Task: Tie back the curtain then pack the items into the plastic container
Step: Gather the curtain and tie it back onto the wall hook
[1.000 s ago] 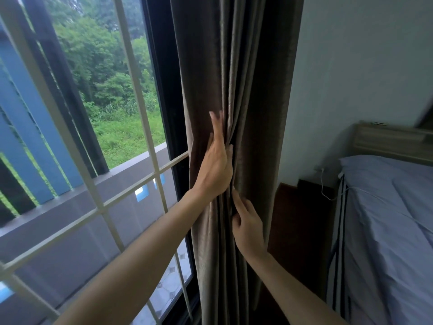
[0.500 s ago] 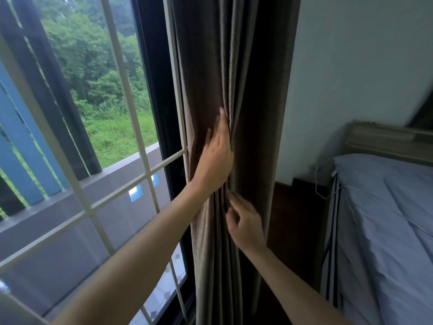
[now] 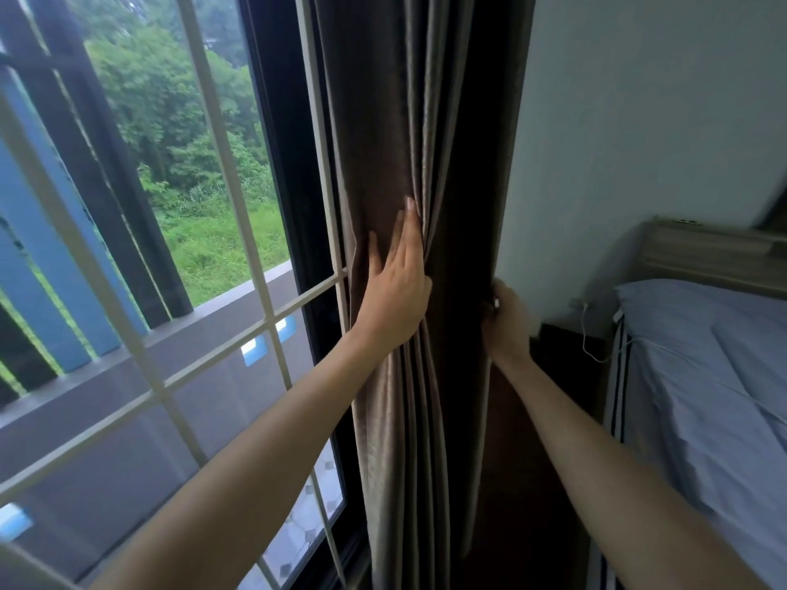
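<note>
A brown curtain (image 3: 409, 121) hangs gathered in folds between the window and the wall. My left hand (image 3: 394, 287) lies flat against its front folds with the fingers pointing up, pressing the fabric. My right hand (image 3: 506, 321) is at the curtain's right edge, next to the wall, with its fingers curled behind the fabric; what they hold is hidden. No tie-back and no plastic container show in this view.
A window with a white grille (image 3: 238, 206) fills the left side. A bed with light blue bedding (image 3: 702, 368) stands at the right, with a dark bedside table (image 3: 566, 347) and a white cable (image 3: 590, 334) beside it.
My right hand has left the front folds below my left hand and moved right to the curtain's wall-side edge. My left hand stays on the folds.
</note>
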A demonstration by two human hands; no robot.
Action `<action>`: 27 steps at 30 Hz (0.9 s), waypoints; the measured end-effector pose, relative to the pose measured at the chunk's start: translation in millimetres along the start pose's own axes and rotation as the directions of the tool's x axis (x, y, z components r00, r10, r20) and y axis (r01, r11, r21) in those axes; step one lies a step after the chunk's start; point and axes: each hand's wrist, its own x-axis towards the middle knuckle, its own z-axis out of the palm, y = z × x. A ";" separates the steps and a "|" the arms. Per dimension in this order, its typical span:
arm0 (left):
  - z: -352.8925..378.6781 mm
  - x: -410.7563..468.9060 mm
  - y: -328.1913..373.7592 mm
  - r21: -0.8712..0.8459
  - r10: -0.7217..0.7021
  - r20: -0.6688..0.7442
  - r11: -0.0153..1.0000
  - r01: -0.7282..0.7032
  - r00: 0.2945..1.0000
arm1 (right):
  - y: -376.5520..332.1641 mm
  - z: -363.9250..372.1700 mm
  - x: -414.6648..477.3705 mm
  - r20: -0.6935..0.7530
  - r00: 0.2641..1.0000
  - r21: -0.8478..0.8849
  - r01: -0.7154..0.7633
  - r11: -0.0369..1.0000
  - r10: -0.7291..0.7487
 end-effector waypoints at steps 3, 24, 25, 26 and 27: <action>-0.1 1.9 -2.3 0.010 -0.002 0.001 1.000 0.002 1.000 | -6.8 11.4 -28.4 0.020 0.993 0.061 0.118 0.991 -0.120; 13.9 9.2 3.1 -0.062 -0.022 -0.003 0.998 0.021 1.000 | -33.8 46.4 -119.6 0.303 0.949 0.124 0.048 0.991 -0.084; 14.9 9.5 3.3 -0.063 -0.023 0.002 0.998 0.023 1.000 | -37.6 47.1 -122.1 0.276 0.958 0.100 0.049 0.994 -0.075; 15.7 9.6 3.6 -0.062 -0.024 0.008 0.998 0.024 1.000 | -40.1 49.7 -124.0 0.235 0.970 0.075 0.044 0.996 -0.060; 16.1 9.7 4.3 -0.063 -0.025 0.012 0.998 0.026 1.000 | -42.9 51.9 -125.3 0.186 0.981 0.054 0.039 0.998 -0.048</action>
